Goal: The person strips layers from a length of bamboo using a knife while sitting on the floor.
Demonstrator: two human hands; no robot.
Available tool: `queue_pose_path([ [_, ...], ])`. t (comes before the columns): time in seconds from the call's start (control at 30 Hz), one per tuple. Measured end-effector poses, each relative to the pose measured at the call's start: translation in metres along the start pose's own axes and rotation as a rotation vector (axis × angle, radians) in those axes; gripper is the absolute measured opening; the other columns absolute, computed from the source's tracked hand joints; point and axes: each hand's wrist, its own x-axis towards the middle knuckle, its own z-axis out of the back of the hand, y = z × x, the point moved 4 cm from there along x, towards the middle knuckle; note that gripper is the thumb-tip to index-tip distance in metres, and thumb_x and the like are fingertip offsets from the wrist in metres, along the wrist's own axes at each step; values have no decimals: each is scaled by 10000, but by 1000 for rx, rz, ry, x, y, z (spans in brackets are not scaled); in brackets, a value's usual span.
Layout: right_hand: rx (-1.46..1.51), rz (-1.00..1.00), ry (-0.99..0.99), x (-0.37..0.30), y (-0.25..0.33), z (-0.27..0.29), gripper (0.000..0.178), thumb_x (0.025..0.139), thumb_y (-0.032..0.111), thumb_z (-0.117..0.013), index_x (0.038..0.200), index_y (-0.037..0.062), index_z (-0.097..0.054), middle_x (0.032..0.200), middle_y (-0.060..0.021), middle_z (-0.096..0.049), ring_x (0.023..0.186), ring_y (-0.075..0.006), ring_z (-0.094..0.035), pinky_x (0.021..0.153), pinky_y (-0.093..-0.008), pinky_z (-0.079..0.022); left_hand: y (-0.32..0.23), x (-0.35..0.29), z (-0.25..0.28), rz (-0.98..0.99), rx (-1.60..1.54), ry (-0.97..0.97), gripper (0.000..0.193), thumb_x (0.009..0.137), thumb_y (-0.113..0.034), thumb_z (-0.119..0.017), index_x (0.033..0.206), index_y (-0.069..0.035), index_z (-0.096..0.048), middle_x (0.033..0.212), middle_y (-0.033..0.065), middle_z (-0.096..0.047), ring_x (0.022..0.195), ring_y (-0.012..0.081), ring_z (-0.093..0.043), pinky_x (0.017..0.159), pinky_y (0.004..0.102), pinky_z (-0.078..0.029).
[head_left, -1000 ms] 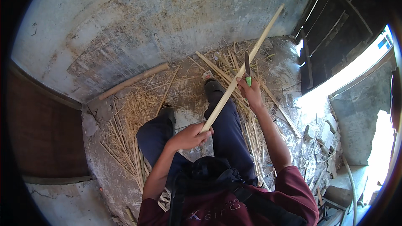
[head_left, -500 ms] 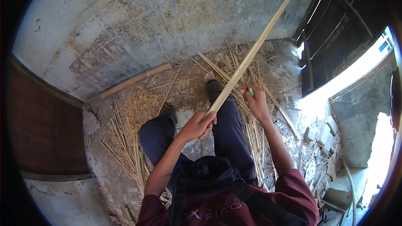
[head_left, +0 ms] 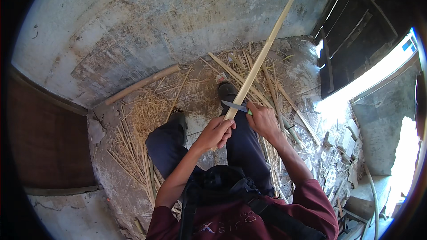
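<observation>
Brown panel: upright (head_left: 49, 138), at nine o'clock as seen from the middle of the view.
Round pole: lying (head_left: 142, 84) along the foot of the stained wall (head_left: 178, 26), between nine and ten o'clock.
Shavings: a loose straw-coloured heap (head_left: 144, 109) on the floor at nine o'clock, beside the left shoe (head_left: 179, 120).
Left hand: at six o'clock, just below the middle (head_left: 215, 133), fingers wrapped around the lower part of the pale strip (head_left: 260, 64).
Knife: blade (head_left: 235, 106) across the strip just above the left hand, tip toward nine to ten o'clock; whether the edge bites in cannot be told.
Pale strip: long and narrow, running from the left hand up toward one o'clock, tapering at its far end, over the dark trousers (head_left: 242, 142) at its lower part.
Right hand: between three and four o'clock (head_left: 263, 120), clasping the knife's green handle (head_left: 249, 112).
Cut lengths: scattered (head_left: 302, 118) beyond the right hand, around three o'clock.
Grey blocks: piled (head_left: 347, 142) between three and four o'clock, near the bright opening.
</observation>
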Motion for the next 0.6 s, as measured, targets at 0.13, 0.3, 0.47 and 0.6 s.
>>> queue_pose_path([
  [0.13, -67, 47, 38, 0, 5, 1, 247, 945, 209, -726, 1115, 71, -611, 848, -165, -724, 765, -416, -730, 667, -533, -560, -4, 6, -5, -7, 2, 19, 312, 1167, -283, -463, 1048, -11, -558, 640, -11, -466, 387, 91, -453, 390, 268, -381],
  [0.3, -93, 50, 26, 3, 8, 1, 248, 947, 215, -731, 1101, 65, -606, 822, -165, -718, 752, -414, -728, 651, -531, -555, -4, 11, -11, -61, 83, 1, 435, 1193, -422, -454, 1028, -29, -542, 629, -19, -463, 391, 83, -463, 382, 263, -376],
  [0.47, -90, -3, -20, 5, -4, -3, 250, 935, 196, -724, 1111, 59, -612, 824, -189, -719, 731, -434, -714, 646, -542, -544, 1, 12, -11, -78, 88, -26, 493, 1191, -498, -435, 975, -61, -512, 625, -20, -459, 390, 77, -447, 378, 258, -373],
  [0.6, -74, -9, -59, 14, -14, -2, 240, 926, 169, -707, 1116, 50, -620, 841, -211, -713, 715, -459, -691, 652, -563, -525, 2, 12, -7, -74, 81, -30, 477, 1195, -481, -433, 959, -73, -503, 627, -25, -453, 390, 73, -426, 378, 258, -372],
])
